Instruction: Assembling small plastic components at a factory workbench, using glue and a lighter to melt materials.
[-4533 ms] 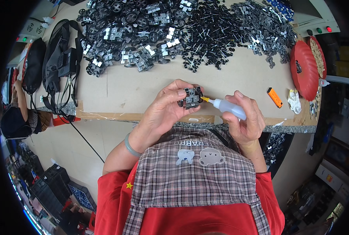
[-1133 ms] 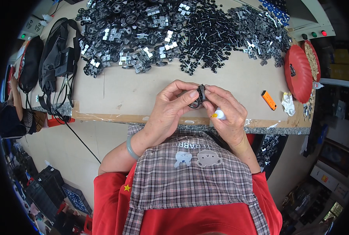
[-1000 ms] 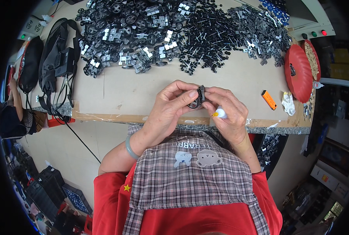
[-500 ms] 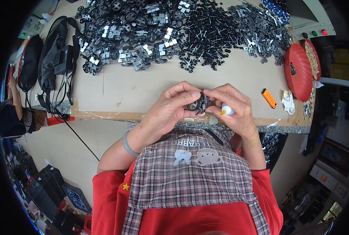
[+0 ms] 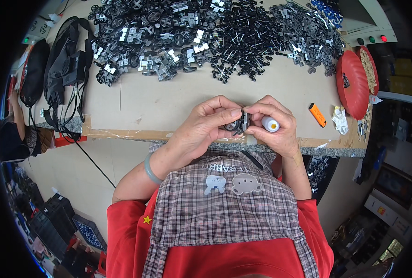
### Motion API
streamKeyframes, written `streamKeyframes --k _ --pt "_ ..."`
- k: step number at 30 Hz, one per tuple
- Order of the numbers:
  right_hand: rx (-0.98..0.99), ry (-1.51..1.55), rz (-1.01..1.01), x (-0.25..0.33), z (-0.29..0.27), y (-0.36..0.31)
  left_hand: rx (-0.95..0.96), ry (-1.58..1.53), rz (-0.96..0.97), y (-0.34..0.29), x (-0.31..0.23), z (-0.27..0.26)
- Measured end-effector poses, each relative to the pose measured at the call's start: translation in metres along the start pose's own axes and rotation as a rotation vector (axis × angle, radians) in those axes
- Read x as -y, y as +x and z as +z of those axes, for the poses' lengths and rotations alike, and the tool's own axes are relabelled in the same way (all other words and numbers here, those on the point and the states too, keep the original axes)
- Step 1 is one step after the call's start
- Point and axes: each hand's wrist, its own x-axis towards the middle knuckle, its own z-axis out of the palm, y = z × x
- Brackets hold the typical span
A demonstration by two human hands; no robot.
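Observation:
Over the front edge of the table, both hands meet on a small black wheeled chassis (image 5: 243,124) with grey parts. My left hand (image 5: 205,121) pinches its left side, where a spoked wheel shows partly behind the thumb. Thumb and forefinger of my right hand (image 5: 280,132) close on the right side of the same chassis. A white squeeze bottle (image 5: 268,121) with a yellow tip is also held in the right hand, tucked against the fingers. Fingers hide much of the chassis.
Heaps of wheeled chassis (image 5: 155,41), black axle pieces (image 5: 247,41) and grey parts (image 5: 308,39) line the back. An orange lighter (image 5: 317,115), crumpled white tissue (image 5: 340,121) and red bowl (image 5: 354,88) lie right. A black bag (image 5: 69,69) with cables lies left.
The right hand has turned the bottle, so its yellow tip has swung rightward and slightly up. The chassis has been tilted a little between the fingers.

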Motion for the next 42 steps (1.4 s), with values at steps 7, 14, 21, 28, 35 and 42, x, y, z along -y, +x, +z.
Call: streamKeyframes --k 7,14,21,28,35,42 --pt "0.000 -0.009 -0.035 -0.005 0.001 -0.003 -0.008 0.027 0.036 0.000 0.000 0.003" --pt "-0.056 0.072 -0.002 -0.006 0.006 -0.007 -0.005 0.040 0.058 -0.001 0.001 0.003" --pt "-0.068 0.198 0.019 -0.010 0.006 -0.010 0.004 0.038 0.035 -0.002 0.001 0.004" --pt "-0.072 0.113 -0.006 -0.010 0.005 -0.011 0.000 0.079 0.080 -0.002 0.003 0.006" --pt "-0.128 0.000 -0.067 -0.005 0.011 -0.012 -0.015 0.184 0.183 -0.001 0.006 0.007" --pt "-0.108 -0.009 0.165 0.012 0.011 -0.009 0.033 0.208 0.166 0.003 0.004 0.001"
